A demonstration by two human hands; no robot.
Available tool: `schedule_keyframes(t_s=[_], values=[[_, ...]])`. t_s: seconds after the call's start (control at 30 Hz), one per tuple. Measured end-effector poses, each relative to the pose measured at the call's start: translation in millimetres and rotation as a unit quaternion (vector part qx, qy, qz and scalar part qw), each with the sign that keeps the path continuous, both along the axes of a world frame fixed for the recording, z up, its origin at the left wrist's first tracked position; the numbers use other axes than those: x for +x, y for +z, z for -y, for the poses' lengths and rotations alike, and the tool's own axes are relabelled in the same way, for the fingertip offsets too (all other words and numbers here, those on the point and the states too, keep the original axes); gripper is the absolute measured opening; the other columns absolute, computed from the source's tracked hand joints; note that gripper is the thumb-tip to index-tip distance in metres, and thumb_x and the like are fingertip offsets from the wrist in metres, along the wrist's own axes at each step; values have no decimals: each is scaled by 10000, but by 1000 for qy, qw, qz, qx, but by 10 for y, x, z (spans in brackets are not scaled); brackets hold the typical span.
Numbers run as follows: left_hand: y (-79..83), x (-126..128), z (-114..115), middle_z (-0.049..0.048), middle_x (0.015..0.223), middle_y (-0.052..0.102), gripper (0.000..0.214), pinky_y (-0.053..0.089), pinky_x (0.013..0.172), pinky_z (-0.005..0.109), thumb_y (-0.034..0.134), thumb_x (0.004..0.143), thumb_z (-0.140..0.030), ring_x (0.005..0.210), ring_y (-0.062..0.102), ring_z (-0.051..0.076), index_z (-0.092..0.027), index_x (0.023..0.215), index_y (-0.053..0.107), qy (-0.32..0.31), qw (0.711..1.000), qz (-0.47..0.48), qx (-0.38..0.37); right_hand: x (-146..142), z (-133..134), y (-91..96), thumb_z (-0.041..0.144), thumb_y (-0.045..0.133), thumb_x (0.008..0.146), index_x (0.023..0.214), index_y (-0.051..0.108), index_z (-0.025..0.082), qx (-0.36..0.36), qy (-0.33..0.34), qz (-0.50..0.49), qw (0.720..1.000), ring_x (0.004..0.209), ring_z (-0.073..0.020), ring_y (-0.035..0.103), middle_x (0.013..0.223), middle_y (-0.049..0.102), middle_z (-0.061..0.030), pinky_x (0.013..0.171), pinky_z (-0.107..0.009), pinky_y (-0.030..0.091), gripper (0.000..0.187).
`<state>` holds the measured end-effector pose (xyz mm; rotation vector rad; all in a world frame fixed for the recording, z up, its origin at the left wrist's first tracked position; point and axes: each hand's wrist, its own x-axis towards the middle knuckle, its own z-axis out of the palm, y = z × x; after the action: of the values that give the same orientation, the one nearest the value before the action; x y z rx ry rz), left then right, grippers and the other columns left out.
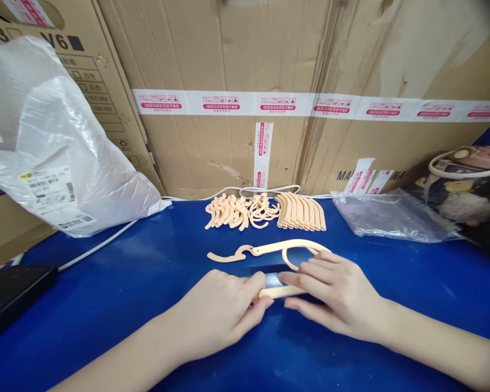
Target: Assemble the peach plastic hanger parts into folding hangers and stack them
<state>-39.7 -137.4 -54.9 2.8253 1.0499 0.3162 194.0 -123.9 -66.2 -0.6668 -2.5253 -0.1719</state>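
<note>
A cream plastic bar lies between my hands above the blue table. My left hand pinches its left end between thumb and bent fingers. My right hand is closed around its right part, the thumb below and the fingers above; the fingers hide that end. Just behind the bar shows a shiny grey patch that I cannot make out. Beyond my hands lies a cream folding-hanger assembly, a long curved arm joined to a hook piece. A thin curved cream piece reaches under my right fingers.
At the back are a pile of wavy cream pieces, small cream hooks and a row of curved arms. A clear plastic bag lies right, a white parcel bag and black device left. Cardboard boxes stand behind.
</note>
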Motion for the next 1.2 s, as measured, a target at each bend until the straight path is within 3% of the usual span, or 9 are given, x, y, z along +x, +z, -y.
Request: schedule_keyframes(t_s=[0.23,0.4,0.63,0.83,1.07,1.2], values=[[55,-54,-60,-53,580,541,220,279,460,215,389,959,-249,455,498,116,-195,749,425,27,1000,12,7,61,-82,83,247,496,930,935,677,176,2,-76,-85,994,920,-217,568,1055,615,-113,749,-349,486,194],[89,-71,-102,-60,553,522,233,288,466,211,404,942,-245,445,484,107,-192,718,442,19,999,30,24,79,-147,78,241,468,945,946,668,202,-33,-90,-87,992,1098,-246,538,1233,563,-111,894,-419,472,204],[39,-101,-118,-45,582,576,146,324,474,231,477,894,-252,506,567,137,-189,762,471,-21,992,-20,124,99,-212,32,263,462,954,947,661,199,-85,-86,-46,992,923,-204,578,1032,634,-83,805,-358,483,209],[53,-128,-172,28,746,614,154,419,553,282,385,936,-143,649,583,187,-153,903,536,-6,954,-98,284,101,-221,7,268,449,961,1011,673,216,-88,-94,-37,991,869,-193,569,989,630,-73,759,-344,457,235],[43,-142,-239,83,967,620,137,439,773,371,453,904,-72,897,559,243,-145,866,562,-41,949,-71,305,89,-208,-2,273,449,965,1114,656,235,-107,-105,-38,988,874,-196,567,988,630,-67,762,-358,435,258],[99,-126,-192,51,873,615,291,389,590,270,343,927,-22,695,558,163,-149,864,597,-15,927,-65,368,97,-231,-28,276,447,965,1152,641,231,-112,-112,-29,987,865,-194,577,972,634,-69,753,-352,442,274]])
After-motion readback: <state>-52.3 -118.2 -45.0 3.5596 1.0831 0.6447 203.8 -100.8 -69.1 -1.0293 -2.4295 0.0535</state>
